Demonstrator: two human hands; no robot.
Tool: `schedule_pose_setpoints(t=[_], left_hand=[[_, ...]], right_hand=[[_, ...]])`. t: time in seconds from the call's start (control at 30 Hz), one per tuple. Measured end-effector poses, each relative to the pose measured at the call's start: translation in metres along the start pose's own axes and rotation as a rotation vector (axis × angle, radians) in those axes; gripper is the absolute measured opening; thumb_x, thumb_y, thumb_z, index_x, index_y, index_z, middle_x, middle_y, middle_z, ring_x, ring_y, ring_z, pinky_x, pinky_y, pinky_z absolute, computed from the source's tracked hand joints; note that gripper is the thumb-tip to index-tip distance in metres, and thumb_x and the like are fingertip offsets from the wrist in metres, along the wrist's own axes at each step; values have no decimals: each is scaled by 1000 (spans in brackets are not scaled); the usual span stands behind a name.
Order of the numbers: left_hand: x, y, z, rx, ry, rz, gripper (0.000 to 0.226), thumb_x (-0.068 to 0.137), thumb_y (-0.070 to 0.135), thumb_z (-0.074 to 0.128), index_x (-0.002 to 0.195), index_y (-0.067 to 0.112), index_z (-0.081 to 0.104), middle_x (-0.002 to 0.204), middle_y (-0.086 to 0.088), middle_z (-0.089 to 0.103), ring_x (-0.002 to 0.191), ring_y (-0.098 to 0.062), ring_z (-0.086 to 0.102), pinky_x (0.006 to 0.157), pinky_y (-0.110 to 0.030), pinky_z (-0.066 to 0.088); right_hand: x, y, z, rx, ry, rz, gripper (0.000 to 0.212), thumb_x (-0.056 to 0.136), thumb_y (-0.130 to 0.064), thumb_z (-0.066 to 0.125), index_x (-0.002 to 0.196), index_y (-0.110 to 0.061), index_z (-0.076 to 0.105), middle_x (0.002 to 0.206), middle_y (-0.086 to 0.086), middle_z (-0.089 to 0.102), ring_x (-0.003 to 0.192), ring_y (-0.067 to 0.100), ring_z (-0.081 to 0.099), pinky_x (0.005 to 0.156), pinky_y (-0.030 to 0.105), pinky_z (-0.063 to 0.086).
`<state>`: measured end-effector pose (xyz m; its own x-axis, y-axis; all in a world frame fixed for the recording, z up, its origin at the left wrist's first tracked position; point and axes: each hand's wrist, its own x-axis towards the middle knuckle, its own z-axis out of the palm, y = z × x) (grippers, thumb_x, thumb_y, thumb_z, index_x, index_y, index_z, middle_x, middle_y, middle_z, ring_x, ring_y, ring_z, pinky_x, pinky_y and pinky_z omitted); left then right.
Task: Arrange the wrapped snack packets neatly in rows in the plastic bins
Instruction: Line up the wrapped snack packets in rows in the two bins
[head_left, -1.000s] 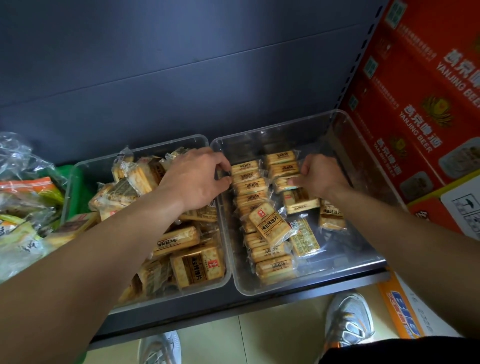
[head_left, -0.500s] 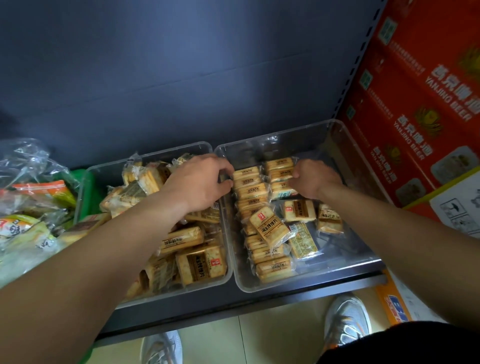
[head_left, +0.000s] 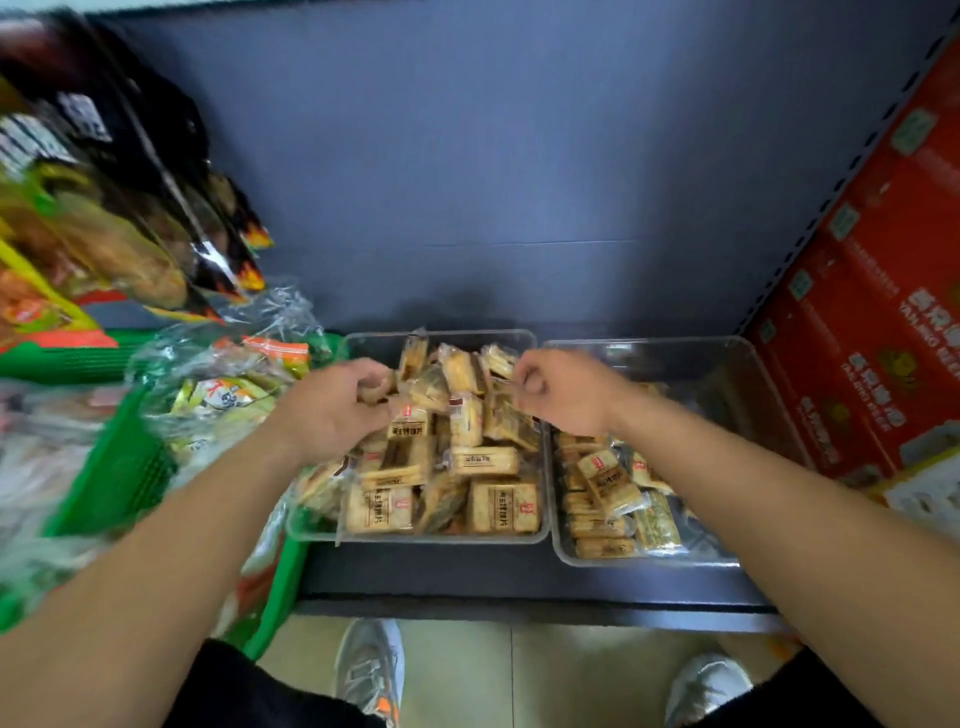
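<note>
Two clear plastic bins stand side by side on a dark shelf. The left bin (head_left: 415, 539) holds a loose heap of tan wrapped snack packets (head_left: 501, 506). In the right bin (head_left: 649, 344), packets (head_left: 602, 545) lie in rows along its left side, with a few askew on top. Both hands are over the back of the left bin. My left hand (head_left: 332, 410) curls its fingers round a packet at the heap's back left. My right hand (head_left: 563, 392) is curled at the heap's back right and seems to pinch a wrapper edge; motion blur hides the detail.
A green basket (head_left: 119, 467) of bagged snacks sits left of the bins. Snack bags (head_left: 104, 208) hang above it. Red beer cartons (head_left: 883, 338) are stacked at the right. The shelf's front edge (head_left: 519, 608) runs below the bins, with my shoes and the floor beneath.
Both hands left the right bin's rows and moved left to the heap in the left bin. The view swung left, showing the green basket and hanging bags.
</note>
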<state>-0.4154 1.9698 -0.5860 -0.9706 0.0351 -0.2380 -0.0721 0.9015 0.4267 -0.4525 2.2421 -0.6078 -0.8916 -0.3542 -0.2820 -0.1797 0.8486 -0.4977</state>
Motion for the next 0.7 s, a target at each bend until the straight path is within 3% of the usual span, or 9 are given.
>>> schedule_pose_setpoints(t=[0.1,0.3,0.4,0.47,0.57,0.7], left_hand=[[1,-8,4,47,-82,14,63,92,33,72,148,21,46,144,0,54,129,-20,51,103,-30,38],[27,-21,15,75,-163,-25,83,91,41,72,158,27,26,160,-1,36,145,-24,36,118,-43,32],[38,-26,23,-1,-196,-30,87,88,44,74,159,29,26,159,4,39,142,-20,41,117,-39,33],[42,-23,28,-69,-180,-7,84,89,44,73,158,37,26,153,4,47,132,-19,51,112,-36,38],[45,-13,34,-42,-125,55,65,92,44,70,148,46,38,144,2,55,114,-17,62,101,-37,47],[48,-7,33,0,0,80,32,96,38,67,128,41,63,130,4,67,85,-9,68,93,-36,53]], right_hand=[[-3,-2,21,-33,-107,-39,55,96,-44,64,145,-26,46,148,0,48,133,21,50,111,40,42],[25,-22,25,65,129,-77,68,94,-59,57,152,-36,32,156,-5,32,143,23,36,115,47,36],[42,-37,30,-61,-9,-154,86,91,-65,56,159,-45,7,166,-11,11,152,26,16,121,51,24],[50,-38,33,-158,-62,-132,89,89,-68,58,158,-49,6,165,-5,20,149,30,25,118,52,30],[50,-34,29,-209,-19,-72,82,83,-71,63,151,-46,24,149,-5,44,133,27,48,102,45,45],[45,-30,26,-201,-8,-80,80,83,-68,66,148,-40,30,145,-6,46,128,22,50,97,41,46]])
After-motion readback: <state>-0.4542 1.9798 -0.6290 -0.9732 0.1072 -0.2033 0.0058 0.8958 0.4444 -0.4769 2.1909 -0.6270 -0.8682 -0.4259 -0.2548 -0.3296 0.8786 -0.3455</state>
